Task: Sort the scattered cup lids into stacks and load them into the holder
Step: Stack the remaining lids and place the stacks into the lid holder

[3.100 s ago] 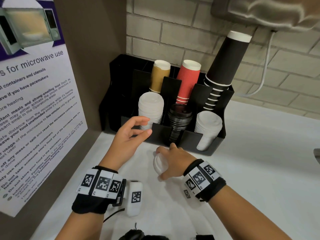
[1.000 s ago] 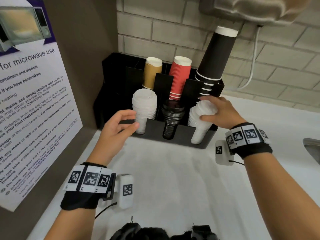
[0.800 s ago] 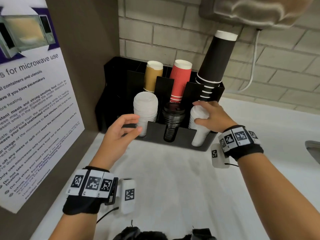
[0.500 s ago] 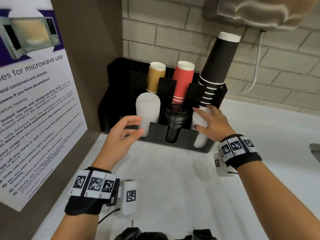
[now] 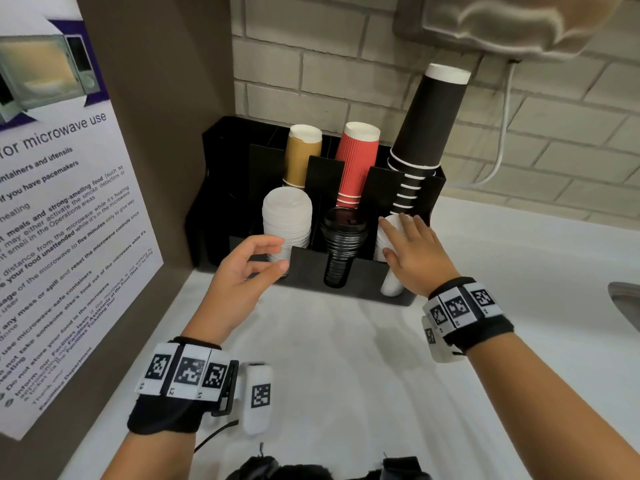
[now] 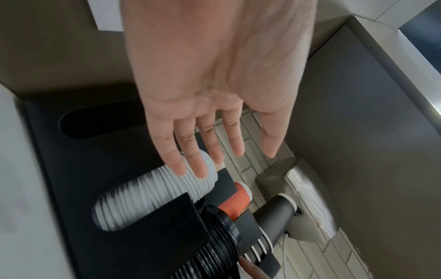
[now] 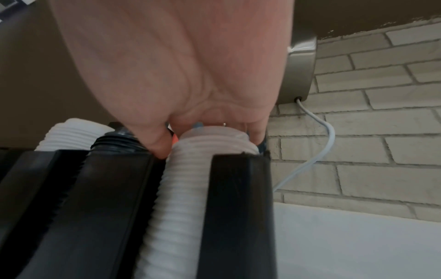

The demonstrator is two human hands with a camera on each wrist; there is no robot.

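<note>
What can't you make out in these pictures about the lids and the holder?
- Top of the right white lid stack: covered by the right hand in head and right wrist views.
- Holder's far-left compartment: dark, contents unreadable in the head view.
- Lid counts: ridges blurred in both wrist views.

right hand (image 5: 414, 256) | carried loose lid to right white stack (image 7: 190, 169) (now flat atop)

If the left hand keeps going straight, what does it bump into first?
Probably the left white lid stack: the left hand hovers open just before it, fingers aimed at it, though depth is uncertain.
</note>
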